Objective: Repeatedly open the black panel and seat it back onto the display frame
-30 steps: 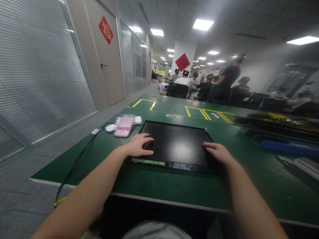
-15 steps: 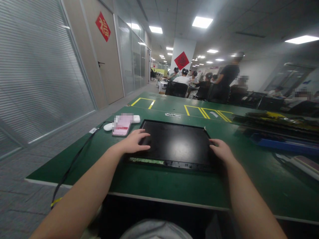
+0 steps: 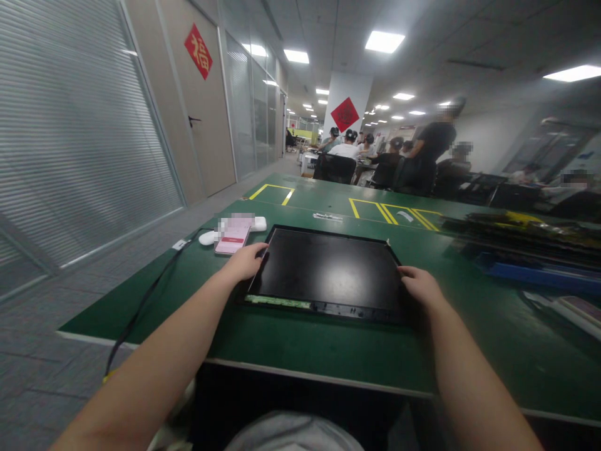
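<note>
A black display panel [image 3: 328, 266] lies face up on the green table [image 3: 323, 347], with a green circuit strip [image 3: 277, 302] along its near edge. At the panel's left edge is my left hand [image 3: 246, 260], closed on the frame with its thumb along the top. My right hand [image 3: 420, 285] holds the right edge, thumb and fingers closed around it. The fingertips of both hands are partly hidden by the frame and by the hands themselves.
A phone [image 3: 233, 237] rests on a white object [image 3: 258, 223] left of the panel. Black cable [image 3: 150, 297] runs over the table's left edge. A stack of dark parts [image 3: 526, 235] and a blue tray [image 3: 535, 272] stand at right. Several people sit or stand beyond.
My left hand has moved left from over the panel's face and closed on its left edge. My right hand stays at the right edge. The whole view has shifted slightly.
</note>
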`<state>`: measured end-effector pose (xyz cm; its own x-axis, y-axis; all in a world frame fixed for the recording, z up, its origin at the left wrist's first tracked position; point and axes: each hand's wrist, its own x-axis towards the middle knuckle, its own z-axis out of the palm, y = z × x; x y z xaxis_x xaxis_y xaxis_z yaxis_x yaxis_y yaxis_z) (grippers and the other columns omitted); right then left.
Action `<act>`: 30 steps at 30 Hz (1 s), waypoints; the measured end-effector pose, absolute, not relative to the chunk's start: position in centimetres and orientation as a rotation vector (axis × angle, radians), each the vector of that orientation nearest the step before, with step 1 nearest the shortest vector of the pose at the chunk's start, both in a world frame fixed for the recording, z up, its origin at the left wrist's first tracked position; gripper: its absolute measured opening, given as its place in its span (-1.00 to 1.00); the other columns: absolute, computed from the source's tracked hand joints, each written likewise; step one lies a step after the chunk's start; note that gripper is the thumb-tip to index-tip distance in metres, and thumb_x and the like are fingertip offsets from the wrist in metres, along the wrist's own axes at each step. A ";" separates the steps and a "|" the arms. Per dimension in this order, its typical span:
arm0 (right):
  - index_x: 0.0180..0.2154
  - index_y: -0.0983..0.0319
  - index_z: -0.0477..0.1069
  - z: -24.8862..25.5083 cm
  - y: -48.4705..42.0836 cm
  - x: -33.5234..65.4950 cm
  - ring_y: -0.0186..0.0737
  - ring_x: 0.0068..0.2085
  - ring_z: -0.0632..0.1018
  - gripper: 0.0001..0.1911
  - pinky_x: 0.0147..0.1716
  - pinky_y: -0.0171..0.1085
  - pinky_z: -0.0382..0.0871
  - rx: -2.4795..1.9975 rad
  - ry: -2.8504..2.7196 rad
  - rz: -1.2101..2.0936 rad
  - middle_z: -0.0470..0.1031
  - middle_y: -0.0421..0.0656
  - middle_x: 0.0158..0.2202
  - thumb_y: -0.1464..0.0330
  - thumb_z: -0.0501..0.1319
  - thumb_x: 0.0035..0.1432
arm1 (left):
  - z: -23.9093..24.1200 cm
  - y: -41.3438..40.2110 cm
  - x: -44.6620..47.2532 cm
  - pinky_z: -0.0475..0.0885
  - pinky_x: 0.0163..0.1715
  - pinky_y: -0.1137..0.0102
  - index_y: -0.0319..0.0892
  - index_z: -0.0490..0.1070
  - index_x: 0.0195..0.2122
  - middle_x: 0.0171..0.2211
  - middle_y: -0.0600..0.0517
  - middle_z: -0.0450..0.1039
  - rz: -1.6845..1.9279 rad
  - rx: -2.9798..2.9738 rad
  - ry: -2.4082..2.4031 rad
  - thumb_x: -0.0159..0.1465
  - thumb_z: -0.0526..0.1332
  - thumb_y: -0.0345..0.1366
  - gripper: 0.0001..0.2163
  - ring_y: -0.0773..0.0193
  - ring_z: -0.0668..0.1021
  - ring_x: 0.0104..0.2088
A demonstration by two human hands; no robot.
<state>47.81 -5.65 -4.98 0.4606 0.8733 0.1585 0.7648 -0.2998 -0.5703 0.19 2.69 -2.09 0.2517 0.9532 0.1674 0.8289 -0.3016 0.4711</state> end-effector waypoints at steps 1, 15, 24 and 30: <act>-0.11 0.17 0.60 -5.0 -5.6 47.9 -0.01 -0.07 0.58 -0.53 -0.03 -0.12 0.41 -2.095 -1.329 0.269 0.61 -0.05 -0.11 0.45 0.18 -0.11 | -2.2 2.7 0.2 0.42 0.06 0.19 -0.11 0.46 0.10 0.05 -0.07 0.54 0.658 2.188 1.645 0.14 0.13 -0.40 -0.53 -0.01 0.54 0.06; 0.05 0.18 0.45 -4.2 -5.6 47.7 -0.06 -0.14 0.63 -0.31 -0.19 -0.16 0.57 -1.555 -0.875 0.621 0.60 -0.07 -0.07 0.53 0.14 -0.23 | -2.0 3.3 1.1 0.38 0.16 0.17 -0.19 0.32 0.21 0.21 -0.17 0.37 1.292 1.498 1.220 0.05 0.30 -0.46 -0.38 0.03 0.41 0.22; 0.02 0.13 0.44 -3.6 -6.0 48.3 -0.06 0.05 0.55 -0.34 -0.05 -0.17 0.53 -1.428 -0.729 0.751 0.50 -0.06 0.09 0.53 0.30 -0.23 | -1.3 3.2 1.0 0.33 0.21 0.16 -0.19 0.42 0.12 0.14 -0.12 0.46 1.404 1.495 1.228 0.03 0.33 -0.46 -0.44 0.04 0.43 0.20; -0.12 0.09 0.51 -4.6 -5.4 49.1 -0.04 0.07 0.53 -0.35 -0.09 -0.18 0.55 -1.348 -0.695 0.740 0.55 -0.15 0.00 0.62 0.33 -0.36 | -1.1 3.1 1.3 0.36 0.17 0.12 -0.20 0.49 -0.01 0.10 -0.14 0.49 1.500 1.366 1.130 -0.05 0.37 -0.48 -0.49 -0.02 0.45 0.18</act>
